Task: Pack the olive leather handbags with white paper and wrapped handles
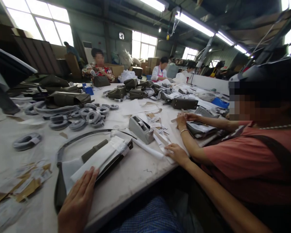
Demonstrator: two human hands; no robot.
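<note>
A dark olive handbag (113,163) lies on its side before me, its long strap (60,152) looped out to the left. White wrapping paper (97,158) covers its upper face, with clear tape at one end. My left hand (79,197) rests on the bag's near end, its outstretched fingers flat over the paper. At the table's edge, my right hand (178,154) has its fingers closed on the end of a pale paper strip (162,138). Just beyond that strip stands a grey tape dispenser (140,129). A rolled white sheet (147,148) lies between bag and right hand.
Wrapped strap coils (92,116) and more olive bags (68,98) cover the table's left and middle. Brown and white tags (26,184) lie at the near left. Close on my right, a co-worker's hands (183,120) handle another bag (199,127). Other people sit farther back.
</note>
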